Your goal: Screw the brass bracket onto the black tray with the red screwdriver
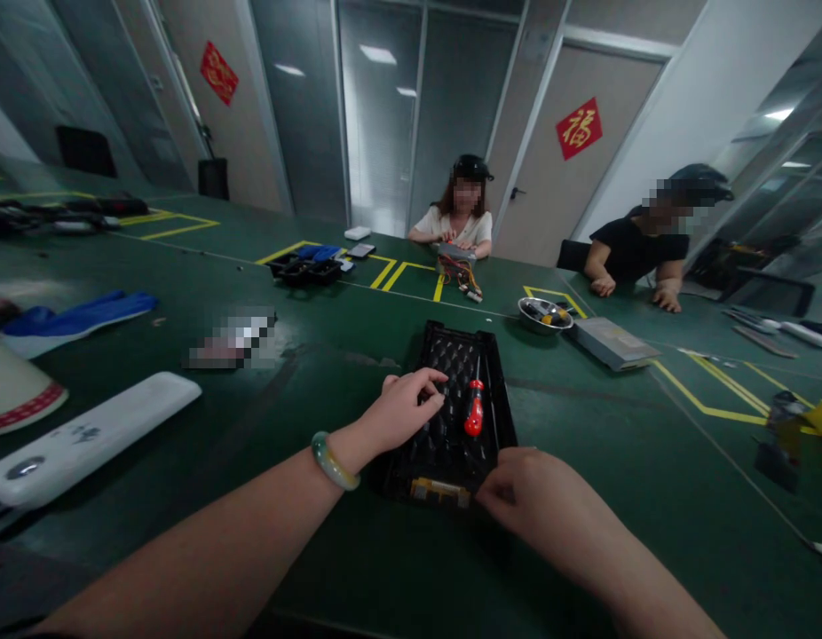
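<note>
Right hand (531, 488), fingertips pinched close, is at the case (446, 351)'s near right corner, perhaps steadying it, can't tell if gripping anything; left hand (407, 404), loosely curled, narrow thumb gap, nothing seen in it, is over the left side. Case lies flat on the surface (584, 408), its raised walls likely stopping the screwdriver (474, 414) inside from rolling off. Farther out, a bowl (544, 329) seemingly keeps small parts (549, 314) together, just beside a grey box (614, 342).
</note>
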Available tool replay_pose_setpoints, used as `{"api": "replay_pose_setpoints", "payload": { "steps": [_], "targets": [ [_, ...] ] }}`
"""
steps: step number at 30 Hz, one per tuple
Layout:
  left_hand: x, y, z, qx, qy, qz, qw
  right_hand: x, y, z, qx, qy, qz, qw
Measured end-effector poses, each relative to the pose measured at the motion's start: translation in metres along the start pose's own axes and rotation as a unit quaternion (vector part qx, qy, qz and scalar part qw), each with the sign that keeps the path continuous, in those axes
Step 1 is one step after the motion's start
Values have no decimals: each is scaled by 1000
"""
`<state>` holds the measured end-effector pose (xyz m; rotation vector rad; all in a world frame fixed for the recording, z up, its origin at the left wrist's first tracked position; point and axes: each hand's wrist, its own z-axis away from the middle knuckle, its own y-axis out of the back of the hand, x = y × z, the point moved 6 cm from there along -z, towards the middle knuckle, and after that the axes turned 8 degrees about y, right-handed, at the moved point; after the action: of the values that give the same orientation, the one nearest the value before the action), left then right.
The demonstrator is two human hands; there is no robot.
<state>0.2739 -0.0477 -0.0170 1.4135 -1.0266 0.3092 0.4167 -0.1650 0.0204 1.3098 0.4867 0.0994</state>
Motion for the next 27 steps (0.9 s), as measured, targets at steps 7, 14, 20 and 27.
{"api": "replay_pose_setpoints", "payload": {
  "steps": [7, 14, 20, 27],
  "targets": [
    [3, 2, 2, 7, 14, -3, 1000, -9, -8, 5, -8, -1, 43, 999],
    [6, 2, 4, -3, 21, 4, 1000, 4, -8, -1, 5, 46, 3, 999],
    [3, -1, 4, -8, 35, -5, 999, 8, -9, -3, 36, 75, -3, 997],
    [-2, -1, 3, -5, 37, 2, 999, 10, -6, -4, 32, 80, 8, 996]
  ]
}}
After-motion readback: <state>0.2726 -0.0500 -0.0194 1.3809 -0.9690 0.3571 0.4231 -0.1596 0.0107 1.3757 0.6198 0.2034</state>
